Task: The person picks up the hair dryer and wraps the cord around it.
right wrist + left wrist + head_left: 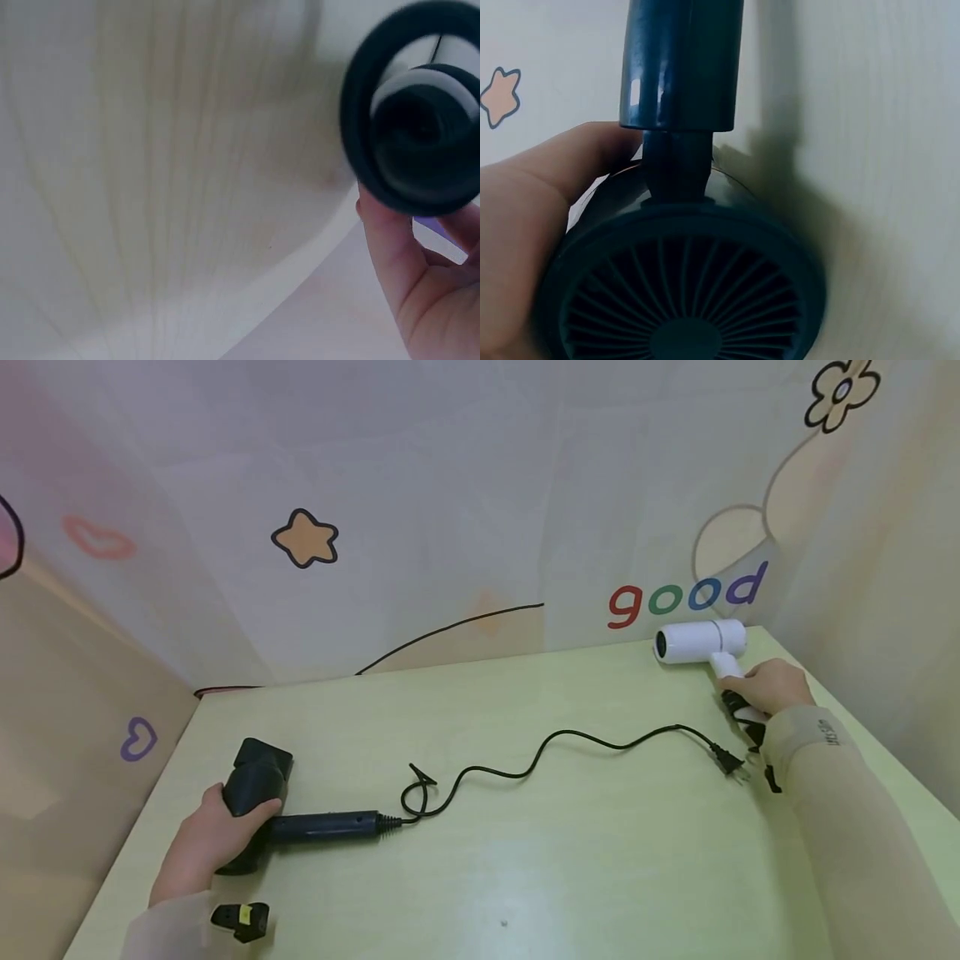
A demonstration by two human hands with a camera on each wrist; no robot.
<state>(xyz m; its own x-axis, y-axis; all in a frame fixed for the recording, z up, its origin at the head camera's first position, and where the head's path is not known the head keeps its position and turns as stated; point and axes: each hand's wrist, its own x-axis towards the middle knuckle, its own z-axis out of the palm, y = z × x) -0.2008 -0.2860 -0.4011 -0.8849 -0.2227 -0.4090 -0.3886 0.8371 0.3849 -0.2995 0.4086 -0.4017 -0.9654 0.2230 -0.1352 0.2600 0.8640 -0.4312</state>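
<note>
At the left of the table lies a dark green hair dryer (255, 785), its handle (322, 827) pointing right. My left hand (210, 837) grips its barrel, with the thumb across the top near the handle. The left wrist view shows its round slotted grille (686, 300) up close. Far to the right, a white hair dryer (693, 642) is on the table near the back wall. My right hand (772, 685) holds it by the handle, where a black cord (735, 702) is bunched. A dark ring (356, 112) beside the fingers fills part of the right wrist view.
From the green dryer's handle a black cord (517, 775) winds right across the table (487, 877), looping once. Its plug (727, 760) lies near the right forearm. A printed wall cloth (450, 527) stands along the back. A small black-and-yellow piece (243, 918) is at the left cuff.
</note>
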